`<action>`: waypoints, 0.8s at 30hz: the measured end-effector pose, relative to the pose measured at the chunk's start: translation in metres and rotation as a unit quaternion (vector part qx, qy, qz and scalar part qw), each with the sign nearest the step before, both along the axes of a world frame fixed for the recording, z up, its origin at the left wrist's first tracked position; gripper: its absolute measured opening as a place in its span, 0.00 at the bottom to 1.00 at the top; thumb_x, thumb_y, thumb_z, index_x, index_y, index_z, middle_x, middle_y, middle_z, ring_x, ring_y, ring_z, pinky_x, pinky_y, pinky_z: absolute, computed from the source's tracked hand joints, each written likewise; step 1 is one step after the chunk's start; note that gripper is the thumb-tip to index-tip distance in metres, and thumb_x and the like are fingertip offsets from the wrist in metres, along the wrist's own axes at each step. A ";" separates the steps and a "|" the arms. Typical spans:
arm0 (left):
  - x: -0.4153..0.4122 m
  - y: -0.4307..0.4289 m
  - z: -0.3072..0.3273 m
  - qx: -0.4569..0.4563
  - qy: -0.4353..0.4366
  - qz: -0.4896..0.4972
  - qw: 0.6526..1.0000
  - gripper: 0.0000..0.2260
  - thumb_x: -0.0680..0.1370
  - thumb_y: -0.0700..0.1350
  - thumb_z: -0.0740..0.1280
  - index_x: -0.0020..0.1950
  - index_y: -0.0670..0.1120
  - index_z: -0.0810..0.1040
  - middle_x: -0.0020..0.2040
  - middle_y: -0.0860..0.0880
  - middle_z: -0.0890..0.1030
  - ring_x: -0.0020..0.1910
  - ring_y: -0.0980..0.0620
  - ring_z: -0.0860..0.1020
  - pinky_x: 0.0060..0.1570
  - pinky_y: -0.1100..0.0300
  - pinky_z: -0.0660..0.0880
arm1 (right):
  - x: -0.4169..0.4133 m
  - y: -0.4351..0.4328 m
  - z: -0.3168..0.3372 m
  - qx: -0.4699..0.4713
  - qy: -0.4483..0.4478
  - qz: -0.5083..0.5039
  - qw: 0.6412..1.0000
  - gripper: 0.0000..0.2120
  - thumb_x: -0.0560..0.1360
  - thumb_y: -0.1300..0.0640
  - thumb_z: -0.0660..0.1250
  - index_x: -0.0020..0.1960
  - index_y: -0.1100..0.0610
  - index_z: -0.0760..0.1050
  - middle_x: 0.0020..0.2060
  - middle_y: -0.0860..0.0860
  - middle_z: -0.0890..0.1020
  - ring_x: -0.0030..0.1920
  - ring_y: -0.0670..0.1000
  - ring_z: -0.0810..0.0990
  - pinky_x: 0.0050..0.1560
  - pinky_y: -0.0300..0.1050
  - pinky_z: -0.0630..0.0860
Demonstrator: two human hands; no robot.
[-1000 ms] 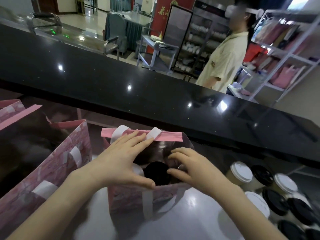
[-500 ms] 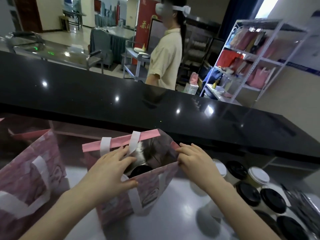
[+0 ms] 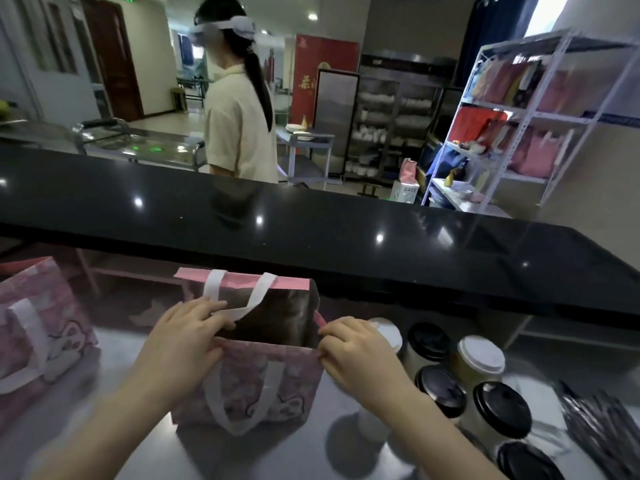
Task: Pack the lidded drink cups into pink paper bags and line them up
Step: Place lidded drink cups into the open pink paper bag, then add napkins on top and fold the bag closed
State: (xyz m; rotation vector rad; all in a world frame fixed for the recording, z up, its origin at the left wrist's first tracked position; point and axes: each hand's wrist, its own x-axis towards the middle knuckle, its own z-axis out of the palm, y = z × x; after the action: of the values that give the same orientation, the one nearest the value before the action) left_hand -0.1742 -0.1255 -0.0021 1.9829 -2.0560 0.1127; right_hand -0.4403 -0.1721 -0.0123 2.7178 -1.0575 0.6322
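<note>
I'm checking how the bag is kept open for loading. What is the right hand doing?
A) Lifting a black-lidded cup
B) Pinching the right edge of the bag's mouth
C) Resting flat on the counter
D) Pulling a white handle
B: the right hand pinches the right edge of the open mouth of the pink bag, while the cups stand untouched on the counter to its right.

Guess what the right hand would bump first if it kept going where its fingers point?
The pink paper bag. The right hand pinches its rim, fingers pointing left across the open mouth; further on it would probably reach the left hand, though depth is unclear.
</note>
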 end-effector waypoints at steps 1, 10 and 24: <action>-0.009 0.005 0.001 -0.008 0.005 0.010 1.000 0.16 0.66 0.41 0.77 0.52 0.53 0.84 0.61 0.49 0.80 0.63 0.45 0.76 0.64 0.45 0.71 | -0.005 0.003 0.001 0.011 -0.009 0.008 1.000 0.04 0.70 0.56 0.73 0.44 0.55 0.81 0.48 0.49 0.83 0.48 0.52 0.81 0.46 0.47 0.79; -0.107 0.027 0.020 -0.041 0.134 -0.073 0.987 0.18 0.70 0.44 0.76 0.58 0.54 0.79 0.55 0.57 0.79 0.55 0.55 0.77 0.54 0.58 0.74 | -0.086 0.031 0.005 0.063 -0.090 -0.030 0.993 0.06 0.70 0.57 0.73 0.47 0.55 0.82 0.48 0.48 0.83 0.50 0.52 0.81 0.49 0.46 0.78; -0.296 -0.055 -0.023 0.072 0.217 -0.339 0.913 0.06 0.74 0.48 0.67 0.50 0.54 0.81 0.45 0.59 0.82 0.47 0.59 0.78 0.47 0.63 0.73 | -0.273 0.073 -0.003 0.165 -0.030 -0.367 0.915 0.08 0.77 0.50 0.64 0.53 0.49 0.79 0.51 0.43 0.80 0.55 0.46 0.74 0.52 0.36 0.67</action>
State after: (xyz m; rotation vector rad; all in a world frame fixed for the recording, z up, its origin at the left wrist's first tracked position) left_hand -0.4701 -0.1804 -0.0254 1.1008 -2.3309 -0.5788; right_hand -0.7136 -0.0987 -0.0155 2.2397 -2.1943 0.4224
